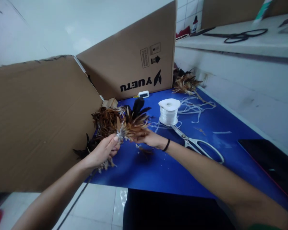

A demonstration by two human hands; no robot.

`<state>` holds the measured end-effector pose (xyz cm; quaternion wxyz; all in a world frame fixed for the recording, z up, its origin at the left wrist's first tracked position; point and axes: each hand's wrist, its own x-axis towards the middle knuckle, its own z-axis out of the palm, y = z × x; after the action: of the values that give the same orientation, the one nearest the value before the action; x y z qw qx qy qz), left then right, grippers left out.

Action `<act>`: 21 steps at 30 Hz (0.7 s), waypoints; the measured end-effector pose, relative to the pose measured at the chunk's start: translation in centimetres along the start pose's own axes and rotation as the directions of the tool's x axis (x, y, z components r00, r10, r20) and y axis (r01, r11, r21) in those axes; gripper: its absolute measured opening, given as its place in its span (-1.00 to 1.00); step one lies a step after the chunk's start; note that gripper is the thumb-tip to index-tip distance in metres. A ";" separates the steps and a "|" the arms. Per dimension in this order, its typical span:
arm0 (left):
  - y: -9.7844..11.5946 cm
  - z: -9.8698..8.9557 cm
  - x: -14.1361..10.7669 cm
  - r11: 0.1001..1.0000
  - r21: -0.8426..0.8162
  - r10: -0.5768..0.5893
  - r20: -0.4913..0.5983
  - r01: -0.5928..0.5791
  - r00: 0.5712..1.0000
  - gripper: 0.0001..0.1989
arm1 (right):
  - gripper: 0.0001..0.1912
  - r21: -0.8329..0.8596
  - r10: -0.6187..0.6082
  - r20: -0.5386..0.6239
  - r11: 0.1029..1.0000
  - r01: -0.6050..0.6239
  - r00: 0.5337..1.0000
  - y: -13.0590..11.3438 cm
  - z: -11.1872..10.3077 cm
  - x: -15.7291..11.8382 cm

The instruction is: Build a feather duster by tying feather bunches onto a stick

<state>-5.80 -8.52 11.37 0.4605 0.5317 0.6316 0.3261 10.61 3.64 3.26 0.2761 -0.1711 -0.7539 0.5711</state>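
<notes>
My left hand (pixel 105 150) is closed round the base of a bunch of brown and black feathers (pixel 135 123), pinching it where a whitish binding shows. From the other side my right hand (pixel 147 138) grips the lower feathers of the same bunch; its fingertips are partly hidden by them. Behind my left hand, more reddish-brown feathers (pixel 107 119) lie heaped against the cardboard. To the right stands a spool of white ribbon (pixel 169 111), with loose ribbon around it. Scissors with silver handles (pixel 196 145) rest beside the spool, their blades pointing towards it.
Upright cardboard (pixel 124 57) walls the back and left of the blue table (pixel 177 172). Another feather bunch (pixel 186 81) lies at the back right, near loose ribbon strands (pixel 194 107). A small white device (pixel 144 94) and a black flat object (pixel 266 159) sit on the table.
</notes>
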 end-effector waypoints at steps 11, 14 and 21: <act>-4.0 1.4 2.4 0.976 -0.218 -0.028 -0.140 -0.003 0.990 -0.65 | -0.81 -0.042 -0.013 0.032 0.999 0.014 0.999 -2.0 0.6 -2.3; -4.2 2.0 2.8 0.970 -0.244 -0.031 -0.129 -0.001 0.991 -0.65 | -0.80 -0.026 0.013 0.064 1.000 -0.011 0.998 -1.9 0.3 -2.4; -4.1 3.1 3.5 0.975 -0.219 0.002 -0.170 -0.040 0.986 -0.67 | -0.84 0.138 0.131 0.082 0.980 -0.141 0.988 -1.5 0.4 -2.3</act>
<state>-4.48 -6.30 5.78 0.4586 0.4541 0.6221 0.4433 12.27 1.57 4.10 0.2204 -0.1810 -0.7070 0.6472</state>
